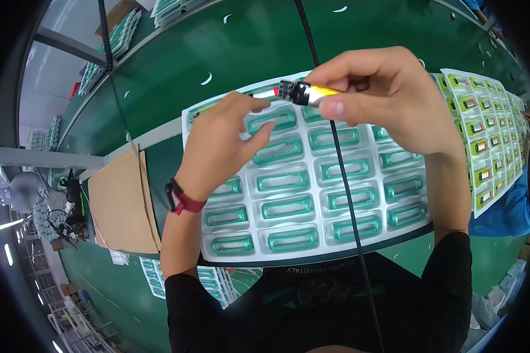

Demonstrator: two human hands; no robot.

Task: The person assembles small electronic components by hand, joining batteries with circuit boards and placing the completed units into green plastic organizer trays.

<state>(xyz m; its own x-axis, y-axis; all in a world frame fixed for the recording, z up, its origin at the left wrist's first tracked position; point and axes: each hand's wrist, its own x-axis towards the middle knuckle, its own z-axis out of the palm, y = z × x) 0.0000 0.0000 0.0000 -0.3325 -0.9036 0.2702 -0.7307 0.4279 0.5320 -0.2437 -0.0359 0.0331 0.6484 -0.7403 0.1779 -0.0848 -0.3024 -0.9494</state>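
We record: one yellow-black cylindrical component [303, 93] above the white blister tray's [260, 256] far edge, pinched by our right hand's [388, 100] fingers; our left hand's [217, 134] fingers parted, empty, over its far-left part; inside it, most visible green frames [282, 187] unfilled.

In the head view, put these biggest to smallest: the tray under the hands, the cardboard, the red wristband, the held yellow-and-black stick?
1. Tray
2. Cardboard
3. Red wristband and yellow-and-black stick: too alike to rank.
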